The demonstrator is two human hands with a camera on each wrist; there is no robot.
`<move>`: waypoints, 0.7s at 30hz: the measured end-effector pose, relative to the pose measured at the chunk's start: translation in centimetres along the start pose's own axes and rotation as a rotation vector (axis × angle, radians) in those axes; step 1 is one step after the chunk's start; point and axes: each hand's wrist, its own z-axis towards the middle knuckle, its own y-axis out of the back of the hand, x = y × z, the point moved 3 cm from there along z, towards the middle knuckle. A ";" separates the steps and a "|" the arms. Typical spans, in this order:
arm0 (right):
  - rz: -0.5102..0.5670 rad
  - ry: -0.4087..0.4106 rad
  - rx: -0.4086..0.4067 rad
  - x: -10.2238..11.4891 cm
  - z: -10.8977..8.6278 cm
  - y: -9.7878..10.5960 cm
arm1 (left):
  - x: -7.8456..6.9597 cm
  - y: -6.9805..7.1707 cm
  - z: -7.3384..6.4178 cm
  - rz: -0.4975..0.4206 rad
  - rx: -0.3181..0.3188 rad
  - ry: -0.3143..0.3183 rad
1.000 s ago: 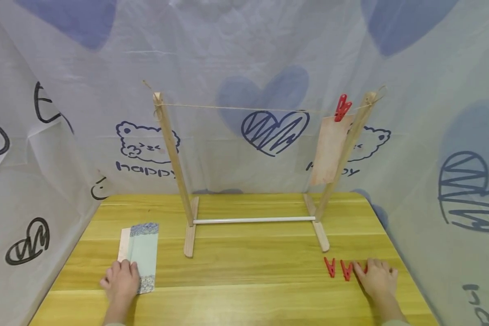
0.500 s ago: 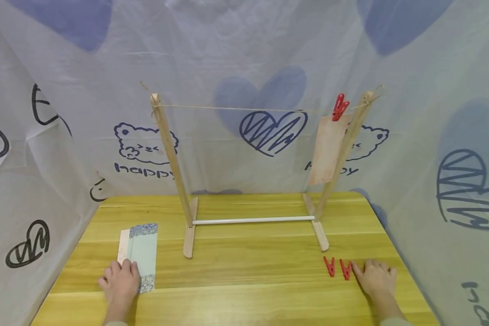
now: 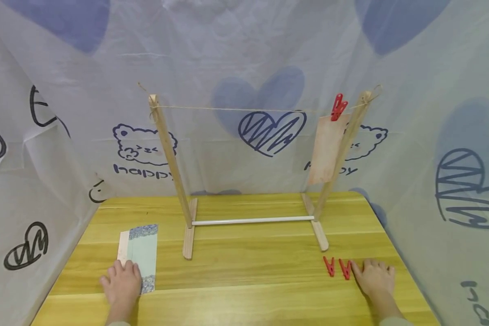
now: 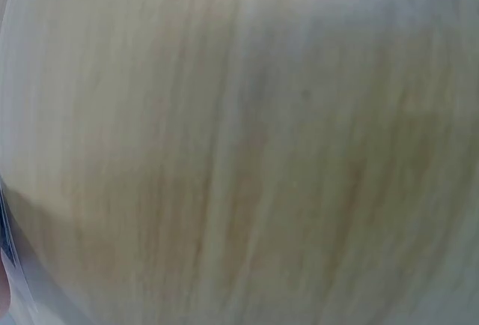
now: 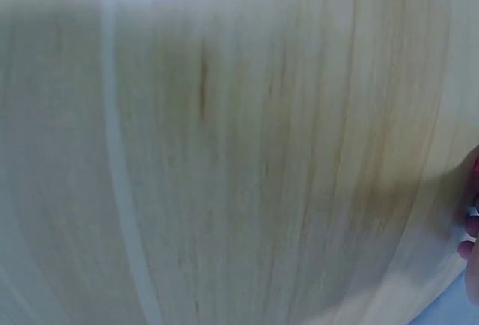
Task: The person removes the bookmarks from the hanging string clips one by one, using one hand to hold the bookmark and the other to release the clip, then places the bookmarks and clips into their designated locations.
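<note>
My left hand (image 3: 122, 286) rests on the lower part of two overlapping paper sheets. The upper one is a pale green sheet (image 3: 143, 253) with blue patterned bands; a pale pink sheet (image 3: 123, 246) shows at its left edge. On the right, my right hand (image 3: 376, 280) lies palm down on the table, its thumb right at a red clothespin (image 3: 345, 270). Another red clothespin (image 3: 330, 266) lies left of that one. A bit of red (image 5: 476, 171) shows by the fingertips at the right wrist view's edge; what is under the palm is hidden.
A wooden frame (image 3: 173, 167) stands mid-table with a string (image 3: 228, 108) across its top and a white rod (image 3: 252, 220) low down. Two red clothespins (image 3: 338, 107) overlap at the top of a hanging pinkish sheet (image 3: 326, 149). Printed cloth (image 3: 212, 59) surrounds the table.
The red between my right thumb and fingers, seen one second ago, is now hidden. My left hand has shifted slightly right over the sheets. The head view has drifted a little.
</note>
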 end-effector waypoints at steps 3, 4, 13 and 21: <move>-0.001 -0.002 -0.008 0.1 0.0 -0.1 | 0.0 -0.2 0.0 0.012 -0.015 -0.004; 0.000 -0.003 -0.012 0.1 0.0 -0.1 | 0.0 -0.2 0.0 0.014 -0.016 -0.002; 0.010 -0.007 -0.054 -0.1 0.1 -0.5 | 0.1 -0.3 0.1 0.011 -0.007 0.017; 0.027 -0.018 -0.038 -0.1 -0.1 -0.3 | 0.1 -0.3 0.0 0.005 -0.002 0.023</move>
